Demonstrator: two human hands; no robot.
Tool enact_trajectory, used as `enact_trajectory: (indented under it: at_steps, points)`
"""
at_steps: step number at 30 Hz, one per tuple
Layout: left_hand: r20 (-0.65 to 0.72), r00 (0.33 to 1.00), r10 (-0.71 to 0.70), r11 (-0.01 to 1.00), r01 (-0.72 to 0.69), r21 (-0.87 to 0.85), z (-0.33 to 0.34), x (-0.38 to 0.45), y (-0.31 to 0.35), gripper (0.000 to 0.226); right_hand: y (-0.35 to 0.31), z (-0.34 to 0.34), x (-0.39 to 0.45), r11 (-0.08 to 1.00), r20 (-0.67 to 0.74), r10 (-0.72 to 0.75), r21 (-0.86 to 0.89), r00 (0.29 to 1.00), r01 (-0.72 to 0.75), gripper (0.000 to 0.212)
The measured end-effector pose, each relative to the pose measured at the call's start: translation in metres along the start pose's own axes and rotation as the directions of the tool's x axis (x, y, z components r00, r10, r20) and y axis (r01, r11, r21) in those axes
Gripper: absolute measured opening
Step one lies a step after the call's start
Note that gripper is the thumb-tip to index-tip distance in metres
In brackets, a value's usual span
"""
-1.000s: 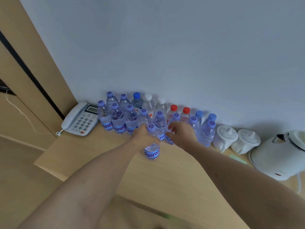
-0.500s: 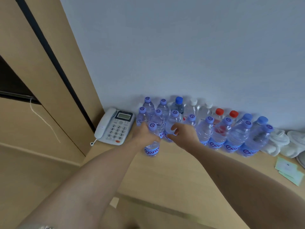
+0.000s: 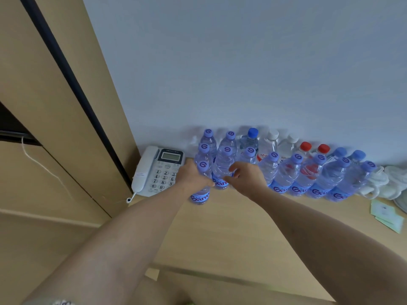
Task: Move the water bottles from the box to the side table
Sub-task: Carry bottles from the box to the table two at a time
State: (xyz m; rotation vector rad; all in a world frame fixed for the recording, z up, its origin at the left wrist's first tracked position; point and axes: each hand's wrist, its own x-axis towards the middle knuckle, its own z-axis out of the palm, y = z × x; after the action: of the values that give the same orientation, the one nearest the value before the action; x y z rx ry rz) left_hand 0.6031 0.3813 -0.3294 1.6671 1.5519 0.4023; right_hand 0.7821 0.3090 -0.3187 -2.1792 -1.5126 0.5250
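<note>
Gripping bottle (image 3: 200,190) (blue label) with left hand (image 3: 191,177)

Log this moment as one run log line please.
left hand: grips purple-capped clear plastic water bottle | right hand: open | on: light wooden side table

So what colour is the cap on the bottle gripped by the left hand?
Light purple cap with a white swirl logo, head view.

Soft, even daylight, cool bluish cast on the plain pale wall (image 3: 242,62). Faint shadows behind the row of clear plastic water bottles (image 3: 286,168). No glare. Wide-angle bend at edges; slight blur overall, esp. bottom edge.
</note>
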Motion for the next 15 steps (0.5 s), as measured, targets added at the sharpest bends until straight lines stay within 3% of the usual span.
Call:
enact_trajectory:
  at_steps: [11, 15]
  points:
    - [0.042, 0.999, -0.009, 1.0, 0.01, -0.017, -0.006, 0.005, -0.006, 0.093, -0.008, 0.021, -0.01, 0.995, -0.022, 0.086, 0.054, 0.996, -0.085, 0.019]
    - [0.044, 0.999, 0.021, 1.0, -0.021, -0.011, -0.011, -0.003, 0.003, 0.09, -0.011, 0.015, -0.019, 0.995, -0.028, 0.085, 0.06, 0.996, -0.083, 0.019]
